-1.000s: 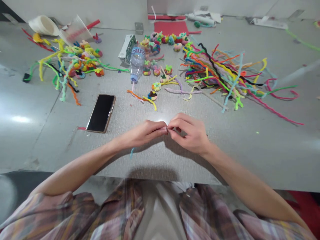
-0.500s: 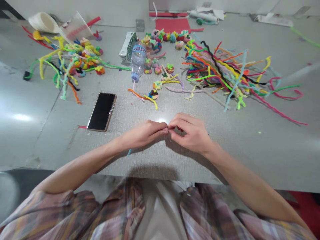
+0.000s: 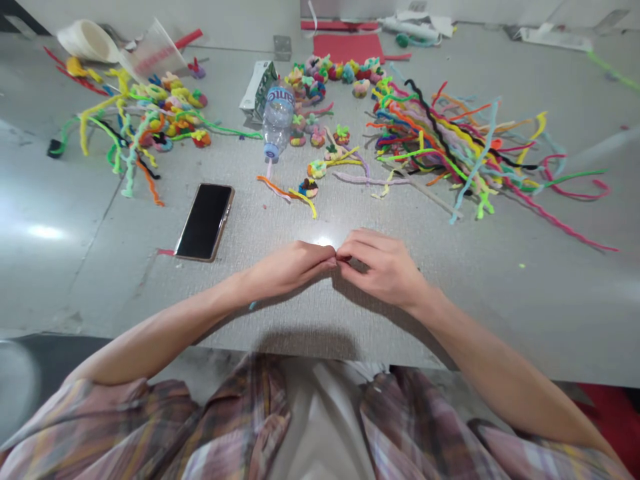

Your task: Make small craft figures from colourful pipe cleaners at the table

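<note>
My left hand (image 3: 293, 267) and my right hand (image 3: 383, 267) meet fingertip to fingertip above the grey table (image 3: 500, 293), near its front edge. Both hands are closed in a pinch on a thin light blue pipe cleaner. Only its loose end (image 3: 253, 305) shows, poking out under my left wrist; the rest is hidden by my fingers. Several small coiled pipe-cleaner pieces (image 3: 309, 189) lie just beyond my hands.
A black phone (image 3: 205, 221) lies face up to the left. A plastic water bottle (image 3: 277, 120) lies on its side at centre back. Heaps of coloured pipe cleaners spread at the right (image 3: 450, 140) and left (image 3: 135, 127). Red sheet (image 3: 347, 48) at the back.
Both hands stay pinched together in the same spot. The blue end under my left wrist has become shorter, drawn in toward my fingers.
</note>
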`<state>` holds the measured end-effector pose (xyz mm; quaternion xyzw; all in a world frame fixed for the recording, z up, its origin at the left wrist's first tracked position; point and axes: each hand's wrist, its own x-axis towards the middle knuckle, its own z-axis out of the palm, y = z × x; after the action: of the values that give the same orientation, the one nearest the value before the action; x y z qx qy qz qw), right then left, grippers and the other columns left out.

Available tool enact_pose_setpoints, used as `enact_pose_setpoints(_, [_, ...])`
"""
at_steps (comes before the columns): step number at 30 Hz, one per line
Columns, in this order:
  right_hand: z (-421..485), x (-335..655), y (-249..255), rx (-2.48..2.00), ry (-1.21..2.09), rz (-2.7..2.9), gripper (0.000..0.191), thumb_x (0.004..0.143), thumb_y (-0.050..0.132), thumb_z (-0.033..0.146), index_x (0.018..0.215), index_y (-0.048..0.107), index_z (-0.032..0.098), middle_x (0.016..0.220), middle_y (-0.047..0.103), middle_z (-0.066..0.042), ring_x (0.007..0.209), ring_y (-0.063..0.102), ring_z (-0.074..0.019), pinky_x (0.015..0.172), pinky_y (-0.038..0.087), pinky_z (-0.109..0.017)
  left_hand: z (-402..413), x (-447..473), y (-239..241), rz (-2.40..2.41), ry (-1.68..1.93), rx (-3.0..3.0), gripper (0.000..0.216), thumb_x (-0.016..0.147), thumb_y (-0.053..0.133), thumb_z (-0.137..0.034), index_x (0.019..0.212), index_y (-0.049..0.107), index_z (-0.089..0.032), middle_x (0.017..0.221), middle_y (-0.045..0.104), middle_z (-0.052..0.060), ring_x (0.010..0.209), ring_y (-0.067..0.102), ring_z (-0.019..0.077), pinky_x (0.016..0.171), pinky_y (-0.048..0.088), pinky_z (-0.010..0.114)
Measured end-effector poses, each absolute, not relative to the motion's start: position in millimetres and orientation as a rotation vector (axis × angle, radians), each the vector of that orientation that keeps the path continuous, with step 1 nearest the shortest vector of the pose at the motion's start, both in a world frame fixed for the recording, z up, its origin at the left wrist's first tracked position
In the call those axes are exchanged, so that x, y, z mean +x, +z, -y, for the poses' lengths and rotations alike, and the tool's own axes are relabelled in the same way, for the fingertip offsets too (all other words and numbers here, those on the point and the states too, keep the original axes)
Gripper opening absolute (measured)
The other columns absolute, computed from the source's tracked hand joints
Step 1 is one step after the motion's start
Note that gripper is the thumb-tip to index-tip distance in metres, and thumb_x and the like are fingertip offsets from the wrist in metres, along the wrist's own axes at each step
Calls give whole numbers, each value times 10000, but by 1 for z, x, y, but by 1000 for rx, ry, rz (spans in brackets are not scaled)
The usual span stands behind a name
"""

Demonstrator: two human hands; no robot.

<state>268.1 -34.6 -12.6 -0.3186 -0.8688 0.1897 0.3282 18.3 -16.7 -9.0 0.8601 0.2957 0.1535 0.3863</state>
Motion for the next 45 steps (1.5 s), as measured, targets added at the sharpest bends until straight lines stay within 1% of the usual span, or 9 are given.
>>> enact_pose_setpoints(8, [34,269,-11,-798,499,2294,165,1049,631,109,960,675,241,880,681,-19,797,616,-188,730,483,-343,17,18,-9,-765,353,2198,423,1224,475,-421,897,619,-194,771,609,-7,677,508,136,675,346,298])
enact_pose_setpoints(14, [33,270,-9,-787,485,2293,165,1050,634,113,947,667,237,855,655,-10,764,594,-179,710,464,-330,17,20,-7,-782,349,2190,425,1225,462,-417,888,601,-199,761,590,-13,668,483,137,684,337,299])
enact_pose_setpoints(25, [30,274,-5,-788,487,2308,141,1056,650,127,980,678,242,876,670,-14,760,600,-174,711,475,-327,17,18,-8,-795,321,2184,407,1232,441,-418,939,614,-193,780,592,-11,690,514,138,704,355,297])
enact_pose_setpoints(31, [29,276,-5,-795,470,2312,132,1072,647,162,978,683,247,888,686,-21,763,608,-180,713,479,-334,17,20,-5,-827,310,2178,391,1222,449,-409,954,637,-193,755,585,-13,666,517,139,682,346,292])
enact_pose_setpoints(37, [27,280,0,-801,460,2312,146,1062,644,132,975,666,247,861,660,-9,735,590,-172,693,466,-335,16,18,-3,-838,291,2153,388,1222,456,-420,972,645,-190,756,580,-16,670,508,135,689,342,289])
enact_pose_setpoints(43, [27,284,2,-846,510,2275,147,1048,647,125,984,687,251,880,702,-12,741,625,-172,707,493,-341,15,18,-2,-845,320,2153,384,1217,454,-422,998,669,-191,748,578,-16,668,516,138,689,350,290])
enact_pose_setpoints(45, [28,284,-2,-894,576,2227,117,1022,701,147,1066,714,254,923,738,-12,748,654,-168,718,522,-335,15,18,-3,-844,322,2151,373,1215,456,-416,1006,668,-192,746,577,-18,663,514,138,687,352,286])
